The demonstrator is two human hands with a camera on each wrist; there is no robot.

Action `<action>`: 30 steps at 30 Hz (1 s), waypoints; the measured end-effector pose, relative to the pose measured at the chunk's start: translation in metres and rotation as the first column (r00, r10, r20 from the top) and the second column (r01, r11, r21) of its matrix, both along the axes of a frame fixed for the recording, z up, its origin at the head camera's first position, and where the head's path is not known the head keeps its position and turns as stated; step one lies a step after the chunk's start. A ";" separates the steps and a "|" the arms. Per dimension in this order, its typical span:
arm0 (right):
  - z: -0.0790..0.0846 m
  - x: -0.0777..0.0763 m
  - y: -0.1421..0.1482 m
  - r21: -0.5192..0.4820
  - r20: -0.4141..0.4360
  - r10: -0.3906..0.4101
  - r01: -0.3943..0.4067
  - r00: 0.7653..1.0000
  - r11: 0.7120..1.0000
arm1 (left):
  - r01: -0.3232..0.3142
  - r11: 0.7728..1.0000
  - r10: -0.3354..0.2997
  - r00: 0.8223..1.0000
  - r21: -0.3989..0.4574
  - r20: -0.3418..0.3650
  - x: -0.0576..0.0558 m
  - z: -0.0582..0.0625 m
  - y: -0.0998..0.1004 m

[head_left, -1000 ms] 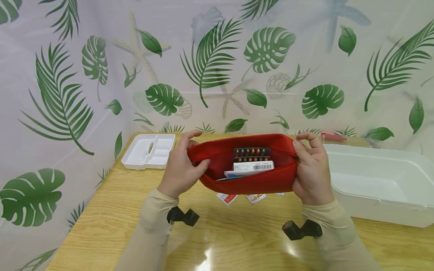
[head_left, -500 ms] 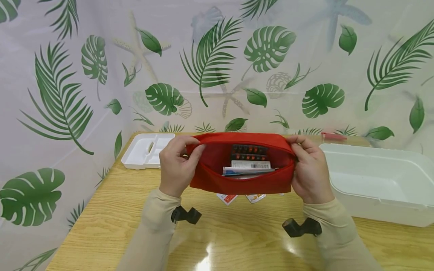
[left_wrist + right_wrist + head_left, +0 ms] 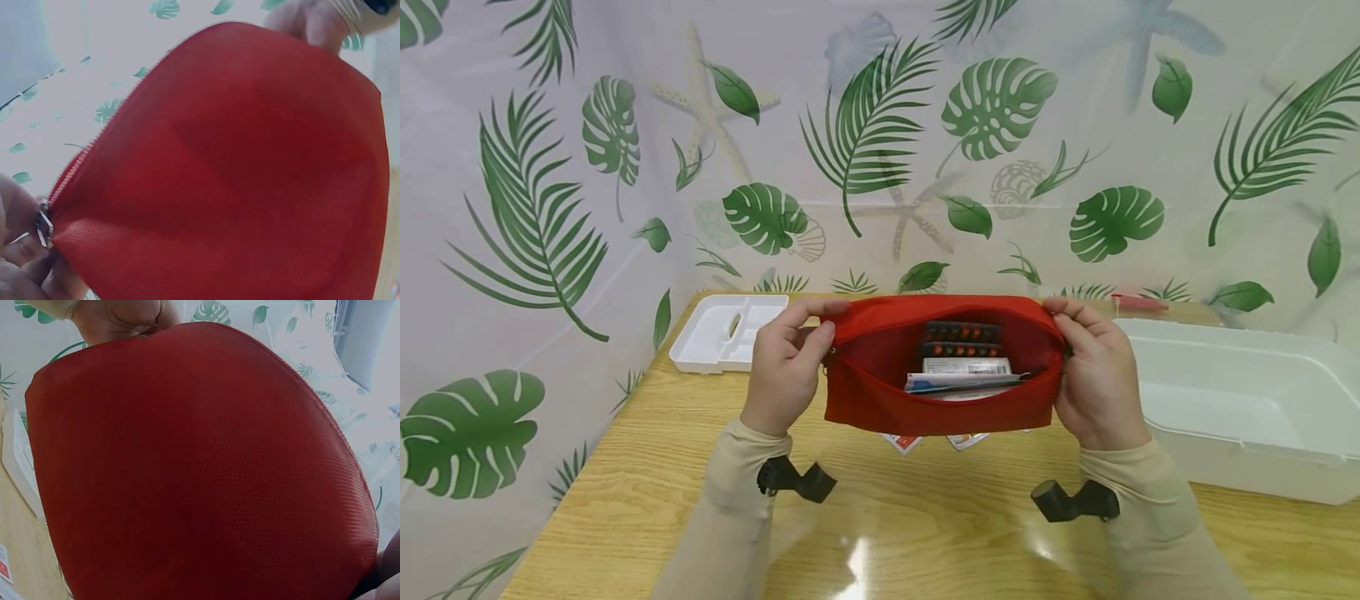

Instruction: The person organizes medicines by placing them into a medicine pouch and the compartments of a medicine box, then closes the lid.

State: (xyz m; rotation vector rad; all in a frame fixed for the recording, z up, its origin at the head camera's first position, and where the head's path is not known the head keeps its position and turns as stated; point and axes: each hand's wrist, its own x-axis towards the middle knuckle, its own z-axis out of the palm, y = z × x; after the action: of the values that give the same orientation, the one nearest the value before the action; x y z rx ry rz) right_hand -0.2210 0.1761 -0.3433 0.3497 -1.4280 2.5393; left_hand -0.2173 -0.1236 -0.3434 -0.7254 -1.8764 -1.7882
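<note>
A red zippered pouch (image 3: pixel 940 418) is held up above the table, its mouth gaping upward. My left hand (image 3: pixel 781 371) pinches its left end between thumb and fingers; in the left wrist view a metal zipper pull (image 3: pixel 44 226) lies against those fingers. The right end is pinched by my right hand (image 3: pixel 1099 382). Inside the pouch stand dark strips (image 3: pixel 961 350) with rows of orange and dark tips, a white box (image 3: pixel 947 367) with a barcode, and a flat blue-and-white packet (image 3: pixel 962 383). The pouch's cloth side fills most of both wrist views.
On the wooden table (image 3: pixel 880 517), a red-and-white packet (image 3: pixel 904 444) and a blister pack (image 3: pixel 966 441) lie partly hidden beneath the pouch. A white compartment tray (image 3: pixel 696 346) is at the back left. At the right sits a large pale bin (image 3: pixel 1247 462), with a red item (image 3: pixel 1141 302) behind it.
The left hand shifted its grip, with its thumb coming out of the pouch to the outer end. The pouch was tilted a little and moved slightly left, then right; its contents settled lower.
</note>
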 end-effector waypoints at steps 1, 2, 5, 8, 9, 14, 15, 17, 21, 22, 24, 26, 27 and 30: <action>0.000 0.000 0.000 -0.002 -0.001 -0.001 0.001 1.000 1.000 | 0.011 1.000 -0.012 1.000 0.025 0.021 0.000 0.001 0.000; 0.000 0.000 0.000 -0.006 -0.003 0.000 0.000 1.000 1.000 | 0.015 0.999 -0.017 0.999 0.046 0.037 0.000 0.001 0.000; -0.001 -0.001 0.000 -0.016 -0.002 -0.001 0.001 1.000 1.000 | 0.009 0.995 -0.017 0.997 0.099 0.079 0.001 0.004 0.000; -0.001 -0.001 0.002 -0.004 0.003 -0.018 0.018 1.000 1.000 | -0.043 0.992 0.031 0.994 0.118 0.104 0.002 0.005 0.001; 0.000 -0.001 0.003 0.002 0.003 -0.027 0.027 1.000 1.000 | -0.065 0.990 0.052 0.993 0.121 0.107 0.003 0.006 0.002; 0.000 -0.002 0.005 0.004 -0.011 -0.052 0.052 0.999 0.999 | -0.140 0.982 0.125 0.985 0.128 0.120 0.004 0.007 0.006; 0.000 -0.002 0.005 -0.008 -0.015 -0.049 0.049 0.999 0.999 | -0.141 0.982 0.127 0.985 0.121 0.119 0.004 0.007 0.006; -0.001 -0.003 0.005 -0.011 -0.022 -0.049 0.048 0.999 0.999 | -0.141 0.985 0.131 0.987 0.095 0.097 0.005 0.006 0.007; -0.004 -0.007 0.005 0.016 -0.025 -0.066 0.067 0.997 0.998 | -0.121 0.992 0.122 0.992 0.027 -0.018 0.007 0.004 0.009; -0.005 -0.008 0.005 0.025 -0.024 -0.071 0.072 0.997 0.997 | -0.109 0.994 0.110 0.992 0.019 -0.053 0.008 0.004 0.010; -0.006 -0.009 0.006 0.042 -0.024 -0.082 0.083 0.996 0.996 | -0.091 0.996 0.091 0.989 0.011 -0.114 0.009 0.004 0.012; -0.008 -0.011 0.007 0.061 -0.028 -0.081 0.082 0.996 0.995 | -0.084 0.996 0.087 0.983 0.023 -0.164 0.011 0.005 0.015; -0.008 -0.012 0.007 0.079 -0.028 -0.076 0.078 0.997 0.994 | -0.085 0.996 0.090 0.979 0.035 -0.182 0.012 0.006 0.017; -0.010 -0.014 0.008 0.150 -0.023 -0.041 0.044 0.999 0.988 | -0.111 0.990 0.127 0.968 0.085 -0.216 0.015 0.007 0.020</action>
State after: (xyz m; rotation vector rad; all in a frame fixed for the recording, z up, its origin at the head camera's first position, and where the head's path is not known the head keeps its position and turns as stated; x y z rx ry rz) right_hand -0.2349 0.1840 -0.3538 0.3637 -1.6067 2.3945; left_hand -0.2027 -0.1038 -0.3368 -0.7362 -1.6655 -1.6200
